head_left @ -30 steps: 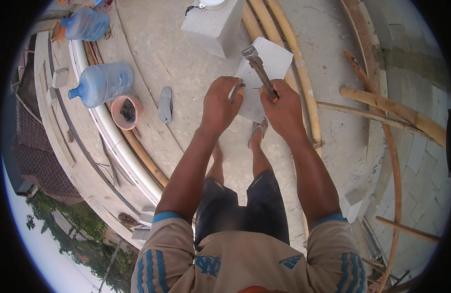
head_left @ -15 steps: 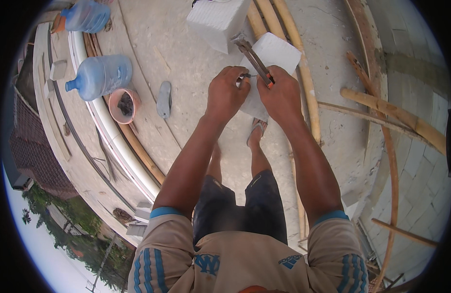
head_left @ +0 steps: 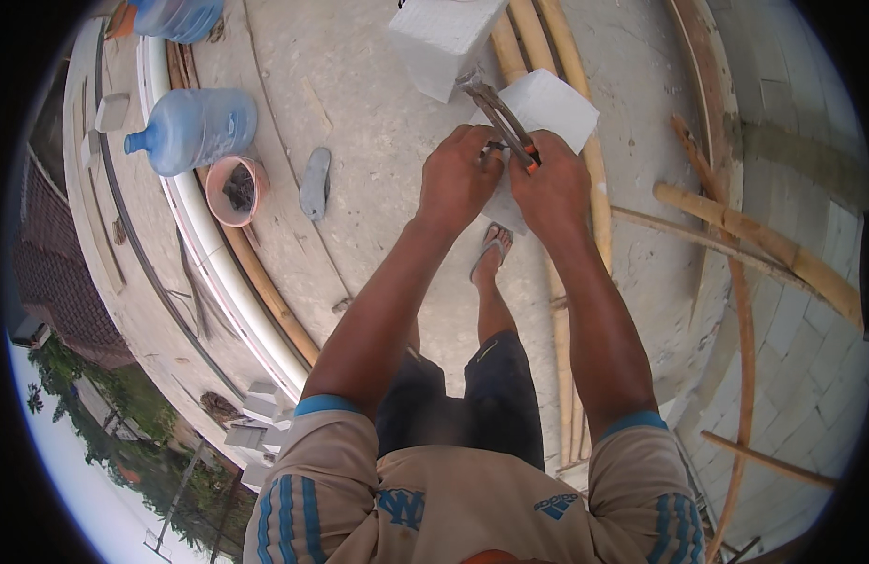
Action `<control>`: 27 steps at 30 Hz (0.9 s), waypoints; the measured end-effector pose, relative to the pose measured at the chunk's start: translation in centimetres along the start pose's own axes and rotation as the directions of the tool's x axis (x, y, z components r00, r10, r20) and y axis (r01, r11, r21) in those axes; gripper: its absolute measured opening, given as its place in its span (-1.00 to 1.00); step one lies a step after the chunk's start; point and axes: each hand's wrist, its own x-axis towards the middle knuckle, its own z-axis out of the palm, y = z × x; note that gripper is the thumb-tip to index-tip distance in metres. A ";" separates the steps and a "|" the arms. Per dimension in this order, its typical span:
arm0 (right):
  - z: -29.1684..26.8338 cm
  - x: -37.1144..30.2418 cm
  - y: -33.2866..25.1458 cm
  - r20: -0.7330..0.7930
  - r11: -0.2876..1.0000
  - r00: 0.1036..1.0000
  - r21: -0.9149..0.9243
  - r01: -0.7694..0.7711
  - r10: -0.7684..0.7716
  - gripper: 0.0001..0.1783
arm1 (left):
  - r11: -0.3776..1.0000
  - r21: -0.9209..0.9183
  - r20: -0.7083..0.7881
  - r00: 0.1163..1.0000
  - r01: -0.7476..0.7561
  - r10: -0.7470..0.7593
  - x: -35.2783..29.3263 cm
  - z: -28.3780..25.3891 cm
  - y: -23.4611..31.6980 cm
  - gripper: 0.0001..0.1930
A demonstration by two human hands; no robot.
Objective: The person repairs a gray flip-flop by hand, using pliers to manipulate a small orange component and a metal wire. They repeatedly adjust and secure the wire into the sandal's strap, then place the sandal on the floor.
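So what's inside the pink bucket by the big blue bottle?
A dark, lumpy clump is inside the bucket. I can't tell what it's made of, and it covers whatever is underneath.

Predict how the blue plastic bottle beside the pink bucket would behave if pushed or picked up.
Lying on its side, the bottle would probably roll, given its rounded body. Its see-through walls show no clear waterline, so it may be light for its size. They hold their shape, suggesting stiffness.

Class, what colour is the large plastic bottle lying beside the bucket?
The bottle is see-through blue; the head view shows it best.
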 end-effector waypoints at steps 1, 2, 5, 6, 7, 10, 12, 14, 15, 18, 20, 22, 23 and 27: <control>0.1 -0.1 0.0 -0.004 1.000 1.000 -0.008 0.007 -0.007 -0.76 | 1.000 0.002 0.001 1.000 0.008 -0.008 0.0 0.0 0.0 -0.78; 0.2 -0.2 0.0 -0.017 1.000 1.000 -0.014 0.023 -0.023 -0.77 | 1.000 0.005 -0.001 1.000 -0.004 0.004 0.0 0.0 -0.1 -0.78; 0.5 -0.3 0.0 -0.051 0.997 0.996 -0.039 0.070 -0.072 -0.79 | 1.000 -0.001 -0.006 1.000 -0.031 0.031 0.0 0.1 -0.7 -0.78; 0.7 -0.4 0.1 -0.059 0.995 0.994 -0.051 0.084 -0.087 -0.79 | 0.999 -0.014 -0.006 0.999 -0.034 0.034 0.0 0.1 -0.9 -0.78; 0.8 -0.4 0.1 -0.066 0.993 0.992 -0.064 0.099 -0.103 -0.80 | 0.999 -0.027 -0.007 0.999 -0.036 0.036 0.0 0.1 -1.0 -0.77; 1.0 -0.5 0.1 -0.075 0.994 0.993 -0.070 0.087 -0.092 -0.81 | 0.998 -0.050 0.015 1.000 -0.023 0.024 0.2 0.1 -1.2 -0.75; 0.9 -0.5 -0.2 -0.078 0.996 0.994 -0.055 0.068 -0.072 -0.82 | 0.999 -0.040 0.030 1.000 -0.004 0.005 0.2 0.0 -1.0 -0.73; 0.9 -0.6 -0.4 -0.085 0.997 0.994 -0.045 0.066 -0.070 -0.82 | 0.999 -0.033 0.036 0.999 -0.001 0.003 0.3 -0.1 -1.0 -0.73; 1.0 -0.7 -0.3 -0.090 0.996 0.993 -0.040 0.075 -0.079 -0.82 | 1.000 -0.030 0.035 0.999 -0.008 0.009 0.3 -0.1 -1.1 -0.72; 0.9 -0.7 -0.3 -0.092 0.995 0.992 -0.047 0.088 -0.092 -0.82 | 0.999 -0.028 0.021 0.999 -0.032 0.033 0.2 -0.2 -1.1 -0.73; 0.9 -0.7 -0.3 -0.089 0.994 0.991 -0.056 0.091 -0.096 -0.82 | 0.999 -0.034 0.017 0.999 -0.042 0.043 0.2 -0.1 -1.2 -0.73; 0.9 -0.7 -0.3 -0.087 0.993 0.991 -0.061 0.099 -0.105 -0.82 | 0.998 -0.042 0.016 0.999 -0.047 0.048 0.2 -0.1 -1.2 -0.74; 0.9 -0.7 -0.3 -0.090 0.993 0.990 -0.068 0.101 -0.107 -0.82 | 0.998 -0.040 0.019 0.999 -0.041 0.042 0.2 -0.1 -1.2 -0.74; 1.3 -0.8 -0.3 -0.116 0.990 0.986 -0.086 0.108 -0.118 -0.81 | 0.999 -0.023 0.024 0.999 -0.042 0.042 0.3 -0.3 -1.1 -0.75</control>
